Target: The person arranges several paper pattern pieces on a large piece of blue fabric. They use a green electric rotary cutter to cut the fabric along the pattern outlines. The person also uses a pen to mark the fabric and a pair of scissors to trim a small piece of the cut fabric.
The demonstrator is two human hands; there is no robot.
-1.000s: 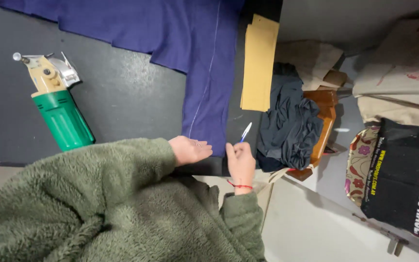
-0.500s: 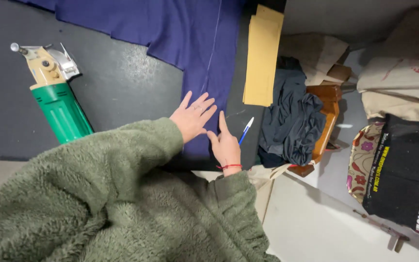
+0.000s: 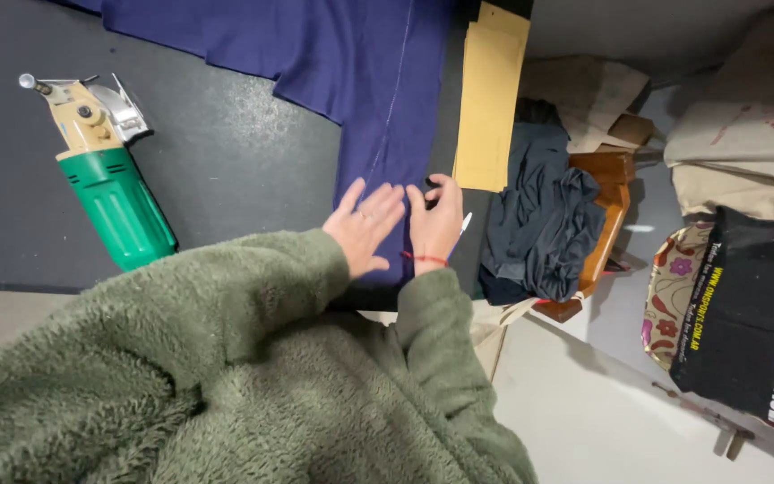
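Your left hand point(image 3: 365, 226) lies flat, fingers spread, on the navy fabric point(image 3: 387, 99) stretched over the dark table point(image 3: 226, 170), while your right hand point(image 3: 436, 220) beside it closes its grip on a pen point(image 3: 464, 223) whose tip peeks past the fingers. Keep the left palm pressing the cloth smooth near the chalk line point(image 3: 396, 90). The green cutting machine point(image 3: 105, 175) stands well apart at left; tan pattern strips point(image 3: 487, 99) lie just right.
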